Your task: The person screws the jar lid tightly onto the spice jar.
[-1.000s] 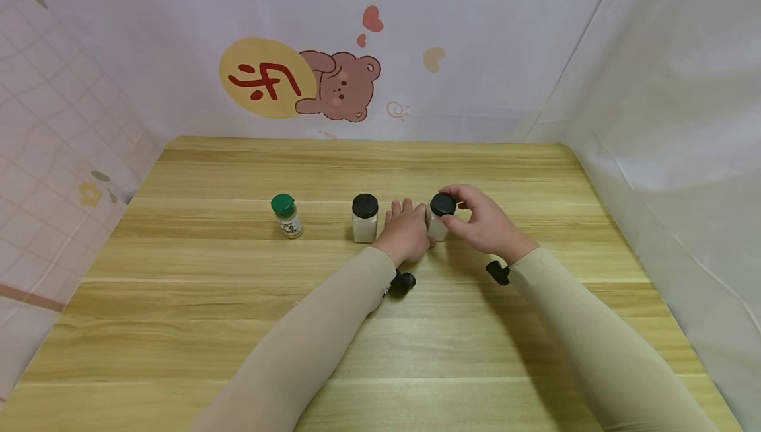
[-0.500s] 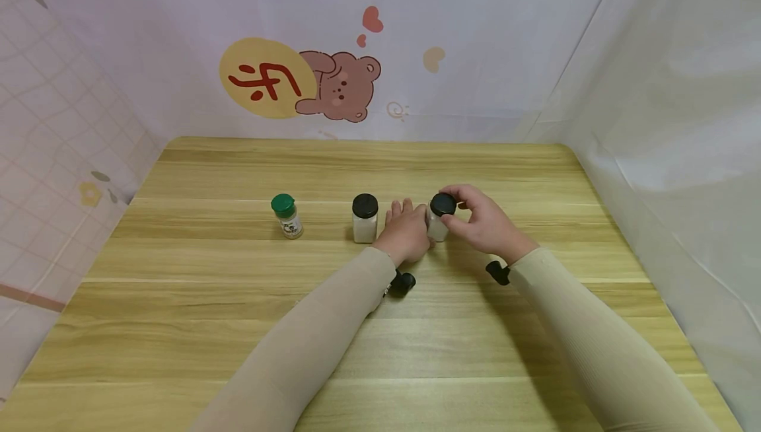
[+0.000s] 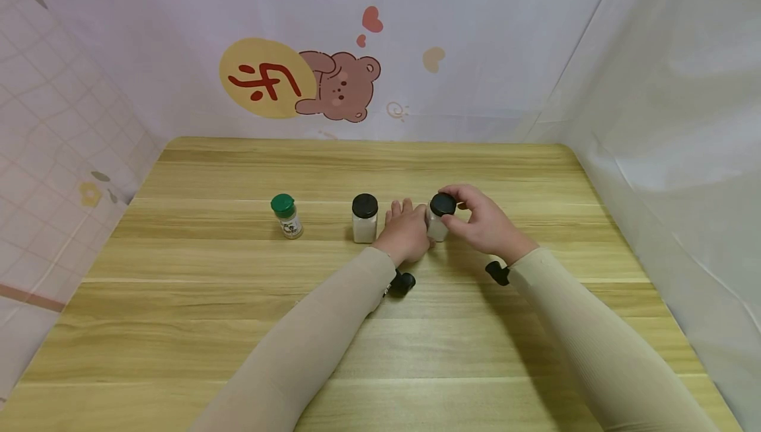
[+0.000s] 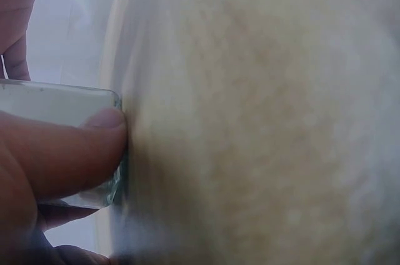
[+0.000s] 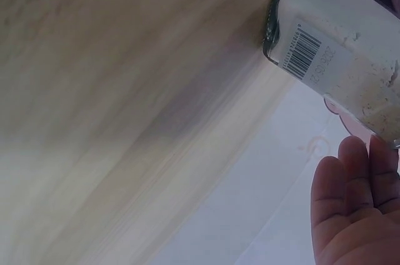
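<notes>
A clear glass jar (image 3: 436,228) of pale powder with a black lid (image 3: 442,205) stands upright between my two hands. My left hand (image 3: 407,232) grips its body from the left; the left wrist view has the thumb (image 4: 72,152) lying across the glass (image 4: 56,101). From the right, my right hand (image 3: 486,226) holds the lid between thumb and forefinger. In the right wrist view a barcode label (image 5: 303,52) shows on the jar's side, with the other right fingers (image 5: 356,177) spread apart from it. The lid is out of sight in the left wrist view.
A second black-lidded jar (image 3: 365,219) of pale powder stands just left of my left hand. Farther left is a small shaker bottle (image 3: 288,217) with a green cap. All stand on a wooden table (image 3: 196,273), with a printed cloth (image 3: 487,42) behind it.
</notes>
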A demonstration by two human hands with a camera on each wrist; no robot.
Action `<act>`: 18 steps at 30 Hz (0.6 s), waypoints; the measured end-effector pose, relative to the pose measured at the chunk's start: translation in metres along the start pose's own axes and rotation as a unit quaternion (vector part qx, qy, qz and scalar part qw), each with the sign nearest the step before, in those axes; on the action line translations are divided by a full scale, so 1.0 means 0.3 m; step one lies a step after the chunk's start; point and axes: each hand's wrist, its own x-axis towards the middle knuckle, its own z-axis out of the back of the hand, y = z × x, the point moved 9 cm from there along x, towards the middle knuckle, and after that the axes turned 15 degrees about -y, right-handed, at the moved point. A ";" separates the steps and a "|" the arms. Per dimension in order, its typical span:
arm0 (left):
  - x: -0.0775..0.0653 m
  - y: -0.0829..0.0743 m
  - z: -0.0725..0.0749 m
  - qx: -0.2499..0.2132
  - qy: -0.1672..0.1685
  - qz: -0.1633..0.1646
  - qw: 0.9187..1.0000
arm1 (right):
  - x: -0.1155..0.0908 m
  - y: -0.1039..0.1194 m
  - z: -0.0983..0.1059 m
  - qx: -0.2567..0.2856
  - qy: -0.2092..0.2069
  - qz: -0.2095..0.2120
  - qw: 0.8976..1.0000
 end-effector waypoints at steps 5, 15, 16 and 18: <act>0.000 0.002 -0.002 -0.007 0.002 0.001 1.000 | 0.001 -0.002 -0.002 -0.002 -0.002 -0.011 1.000; 0.005 0.004 -0.007 0.000 0.001 0.000 1.000 | 0.001 -0.001 0.000 -0.013 -0.002 -0.009 1.000; 0.004 0.004 -0.007 0.000 0.002 0.000 1.000 | 0.002 -0.002 -0.001 -0.012 -0.003 -0.009 1.000; 0.004 0.004 -0.008 -0.002 0.003 0.000 1.000 | 0.002 -0.001 -0.002 -0.011 -0.003 -0.009 1.000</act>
